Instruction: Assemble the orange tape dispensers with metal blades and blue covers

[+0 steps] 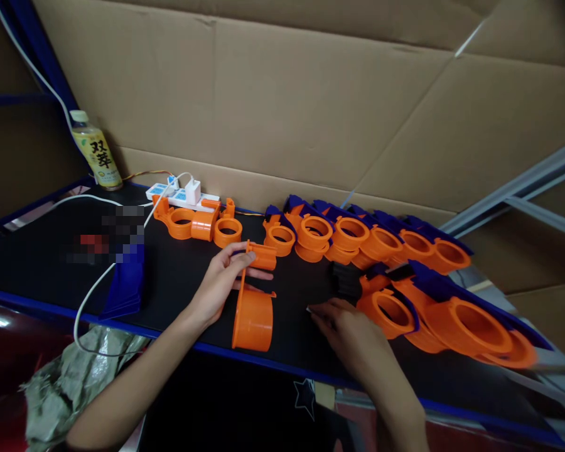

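My left hand (219,276) grips an orange plastic tape dispenser body (254,320) at its narrow upper end, thumb on top and fingers behind. The dispenser body is held up on its side, its wide ring end toward me. To the right, my right hand (346,323) is low over the black table top with thumb and forefinger pinched together. A tiny pale spot shows at those fingertips, too small to name. Beside that hand are black parts (345,279) and assembled orange and blue tape dispensers (390,312).
More orange and blue dispensers (353,232) line the table's back. Bare orange bodies (228,232) lie by a white power strip (183,197). Blue plastic pieces (125,282), a white cable (91,295) and a drink bottle (96,150) are on the left. Cardboard (282,94) walls the back.
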Available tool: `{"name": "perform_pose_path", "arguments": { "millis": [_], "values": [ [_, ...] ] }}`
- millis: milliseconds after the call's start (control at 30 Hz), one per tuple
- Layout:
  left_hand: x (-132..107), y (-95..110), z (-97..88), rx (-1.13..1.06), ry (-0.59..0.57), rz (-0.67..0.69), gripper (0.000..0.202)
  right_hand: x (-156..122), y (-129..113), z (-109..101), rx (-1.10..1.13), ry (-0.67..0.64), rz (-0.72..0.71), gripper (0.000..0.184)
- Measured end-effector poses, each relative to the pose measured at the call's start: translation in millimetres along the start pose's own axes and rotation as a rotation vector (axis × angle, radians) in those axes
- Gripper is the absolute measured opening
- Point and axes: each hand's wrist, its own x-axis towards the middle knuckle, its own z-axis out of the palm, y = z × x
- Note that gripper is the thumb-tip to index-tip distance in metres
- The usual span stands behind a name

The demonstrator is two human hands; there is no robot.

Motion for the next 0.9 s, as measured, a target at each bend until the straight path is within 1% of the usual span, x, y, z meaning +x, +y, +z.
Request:
{"name": "perform_pose_path", "arguments": {
  "millis": [100, 233, 333, 400, 533, 600, 733, 833, 900],
  "values": [
    [-0.4, -0.2, -0.6, 0.082, -0.056, -0.061, 0.038, 3.0, -4.0, 0.2, 0.096, 0.127, -0.018, 0.029],
    [-4.1, -3.3, 1.3, 0.223, -0.233, -0.128, 0.039, 3.0, -13.3, -8.3, 0.393, 0.257, 0.040, 0.026],
    [-7.9, -7.7, 4.2, 0.257, -0.353, -0.172, 0.038, -1.5, -23.7, -14.8, 0.620, 0.284, 0.062, 0.022],
    [-10.0, -10.3, 5.7, 0.274, -0.412, -0.194, 0.037, -4.3, -30.1, -16.5, 0.708, 0.264, 0.055, 0.021],
    [-12.5, -12.6, 7.2, 0.286, -0.489, -0.222, 0.031, -5.1, -37.1, -15.6, 0.718, 0.205, 0.050, 0.022],
    [-13.3, -12.4, 7.3, 0.282, -0.510, -0.231, 0.030, -4.7, -36.9, -15.9, 0.702, 0.206, 0.062, 0.023],
    [-14.5, -11.5, 7.3, 0.277, -0.512, -0.234, 0.032, -7.4, -34.2, -20.6, 0.749, 0.280, 0.095, 0.024],
    [-14.8, -11.6, 8.0, 0.282, -0.506, -0.225, 0.033, -10.5, -36.2, -22.6, 0.721, 0.208, 0.060, 0.023],
    [-14.9, -12.5, 9.1, 0.289, -0.495, -0.216, 0.034, -10.9, -40.0, -21.7, 0.660, 0.194, 0.042, 0.023]
  ]
}}
